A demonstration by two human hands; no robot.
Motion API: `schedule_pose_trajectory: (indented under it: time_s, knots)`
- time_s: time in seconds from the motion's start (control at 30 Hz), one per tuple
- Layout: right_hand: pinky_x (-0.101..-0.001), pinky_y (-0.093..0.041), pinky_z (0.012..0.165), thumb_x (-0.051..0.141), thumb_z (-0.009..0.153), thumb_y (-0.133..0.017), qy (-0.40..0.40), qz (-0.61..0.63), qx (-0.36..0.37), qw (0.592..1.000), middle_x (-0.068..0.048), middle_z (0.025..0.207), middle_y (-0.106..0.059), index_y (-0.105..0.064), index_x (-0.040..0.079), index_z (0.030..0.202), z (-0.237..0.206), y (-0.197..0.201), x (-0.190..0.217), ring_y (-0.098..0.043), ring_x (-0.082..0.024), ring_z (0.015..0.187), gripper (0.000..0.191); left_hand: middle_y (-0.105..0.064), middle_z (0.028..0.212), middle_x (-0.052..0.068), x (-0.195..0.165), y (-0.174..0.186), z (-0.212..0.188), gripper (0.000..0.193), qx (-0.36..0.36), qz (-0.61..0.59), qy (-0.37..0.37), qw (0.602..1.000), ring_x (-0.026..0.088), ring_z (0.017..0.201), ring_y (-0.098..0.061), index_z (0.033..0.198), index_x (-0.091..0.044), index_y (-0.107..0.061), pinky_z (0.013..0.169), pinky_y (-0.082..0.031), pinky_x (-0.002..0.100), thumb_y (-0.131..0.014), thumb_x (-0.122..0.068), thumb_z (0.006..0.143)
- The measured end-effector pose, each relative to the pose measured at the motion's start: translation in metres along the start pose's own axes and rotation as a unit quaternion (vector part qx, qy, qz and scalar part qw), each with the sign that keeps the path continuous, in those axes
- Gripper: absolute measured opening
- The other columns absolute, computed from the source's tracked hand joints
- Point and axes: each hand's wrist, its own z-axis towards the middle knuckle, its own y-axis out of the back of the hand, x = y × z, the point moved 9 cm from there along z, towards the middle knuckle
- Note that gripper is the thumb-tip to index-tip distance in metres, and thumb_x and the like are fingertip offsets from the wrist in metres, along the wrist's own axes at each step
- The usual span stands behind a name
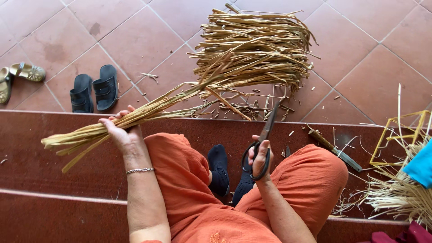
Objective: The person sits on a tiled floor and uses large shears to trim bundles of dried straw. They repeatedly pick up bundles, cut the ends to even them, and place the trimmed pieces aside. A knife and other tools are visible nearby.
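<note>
My left hand (121, 130) grips a long bundle of dried straw-coloured reeds (148, 110) near its cut end, which sticks out to the left. The bundle runs up and to the right, fanning into a wide sheaf (256, 45) lying on the tiled floor. My right hand (260, 155) holds black-handled scissors (263, 141), fingers through the loops, blades pointing up toward the sheaf's lower edge and apart from it. I sit on a dark red step (54, 157) in orange trousers and dark socks.
Black sandals (94, 92) and tan sandals (18, 76) lie on the tiles at left. Short reed offcuts (243, 110) litter the floor by the step edge. A knife (335, 150) lies on the step at right, near a yellow wire frame (398, 135) and pale loose strands (400, 193).
</note>
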Motion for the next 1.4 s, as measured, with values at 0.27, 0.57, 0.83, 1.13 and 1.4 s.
schedule_pose_trajectory:
  time_s: [0.27,0.57,0.83,1.13,1.4]
  knots:
    - [-0.0195,-0.032,0.042,0.064,0.103,-0.048,0.116,-0.032,0.011,0.993,0.003,0.065,-0.048,-0.054,-0.002,0.133,-0.008,0.014,0.071,-0.040,-0.004,0.047,0.073,-0.056,0.073,0.006,0.012,-0.012,-0.009,0.035,-0.002,0.018,-0.004,1.000,0.023,0.071,-0.063,0.091,-0.013,-0.052,0.095,-0.061,0.056,-0.063,-0.045,0.099]
    - [-0.0274,-0.049,0.062,0.073,0.098,-0.039,0.096,-0.240,0.203,0.945,-0.002,0.079,-0.058,-0.053,0.004,0.146,-0.047,-0.048,0.033,-0.058,-0.012,0.069,0.085,-0.056,0.076,0.006,0.035,-0.026,-0.027,0.035,-0.020,0.012,0.004,1.000,0.023,0.072,-0.064,0.094,-0.013,-0.051,0.095,-0.060,0.059,-0.060,-0.047,0.098]
    - [-0.0366,-0.052,0.066,0.071,0.101,-0.036,0.193,-0.339,0.157,0.907,-0.010,0.081,-0.063,-0.054,0.006,0.144,-0.035,-0.061,0.056,-0.067,-0.025,0.072,0.080,-0.055,0.081,0.006,0.054,-0.027,-0.031,0.034,-0.021,0.044,0.017,0.999,0.023,0.078,-0.063,0.100,-0.013,-0.049,0.099,-0.059,0.060,-0.058,-0.046,0.100]
    - [-0.0323,-0.050,0.053,0.057,0.109,-0.038,0.214,-0.304,0.155,0.915,-0.002,0.064,-0.059,-0.064,0.008,0.126,-0.041,-0.066,0.064,-0.067,-0.017,0.059,0.059,-0.054,0.080,0.005,0.060,-0.036,-0.038,0.035,-0.018,0.061,0.019,0.998,0.022,0.077,-0.062,0.102,-0.012,-0.048,0.099,-0.059,0.059,-0.056,-0.046,0.102]
    - [-0.0244,-0.037,0.048,0.051,0.110,-0.046,0.185,-0.104,0.087,0.973,0.004,0.061,-0.048,-0.062,0.000,0.128,-0.057,-0.021,0.109,-0.046,-0.005,0.052,0.056,-0.059,0.080,0.009,0.007,-0.027,-0.002,0.041,0.038,0.216,-0.049,0.974,0.027,0.079,-0.066,0.103,-0.011,-0.043,0.100,-0.065,0.061,-0.052,-0.051,0.107]
